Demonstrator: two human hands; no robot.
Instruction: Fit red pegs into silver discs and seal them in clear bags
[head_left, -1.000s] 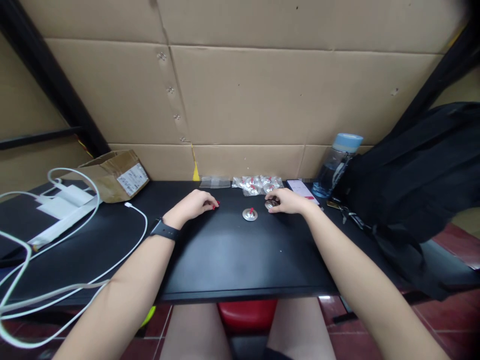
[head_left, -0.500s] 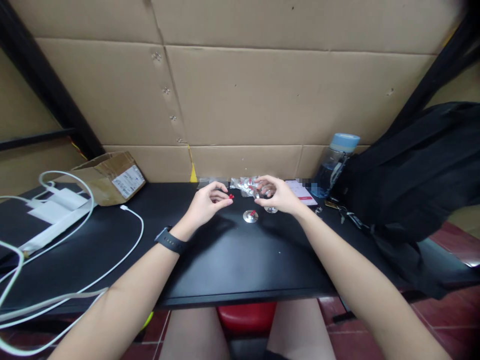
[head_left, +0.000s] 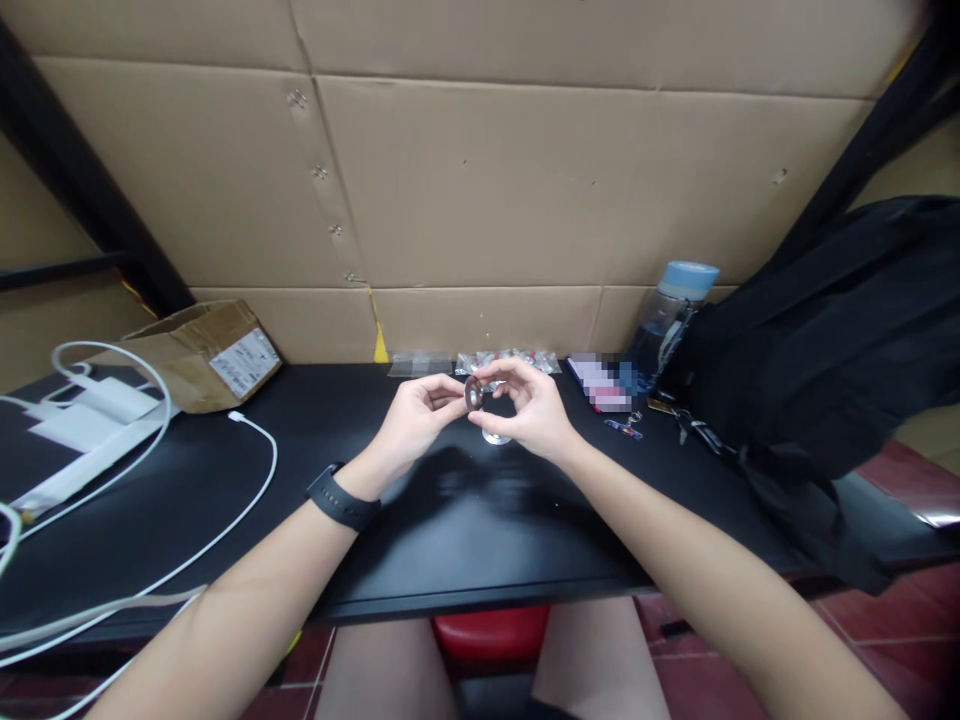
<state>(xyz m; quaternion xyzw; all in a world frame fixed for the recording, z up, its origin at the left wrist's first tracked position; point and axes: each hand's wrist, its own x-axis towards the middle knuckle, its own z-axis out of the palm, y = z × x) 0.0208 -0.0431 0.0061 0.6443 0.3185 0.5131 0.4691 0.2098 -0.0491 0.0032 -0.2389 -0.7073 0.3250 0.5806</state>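
In front of me, both my hands meet above the table around a round metal disc [head_left: 474, 394], tilted up on its edge. My right hand [head_left: 529, 405] grips the disc by its rim between thumb and fingers. My left hand [head_left: 420, 415] is pinched closed against the disc's left side; the small red piece seen there earlier is now hidden by the fingers and disc. Below the right fingers a second shiny metal disc [head_left: 495, 438] lies flat on the black table [head_left: 480, 540], partly covered by the hand.
Behind my hands are clear plastic bags [head_left: 544, 362] with small red and silver bits. A water bottle [head_left: 673, 325], a phone-like slab [head_left: 600, 380], keys [head_left: 682, 428] and a black backpack [head_left: 832, 370] stand right. An open cardboard box [head_left: 214, 355] and white cables [head_left: 274, 460] are left.
My hands have come together. My right hand has picked up one metal disc from the table and brought it left to my left hand's fingertips. The red piece has gone out of sight.
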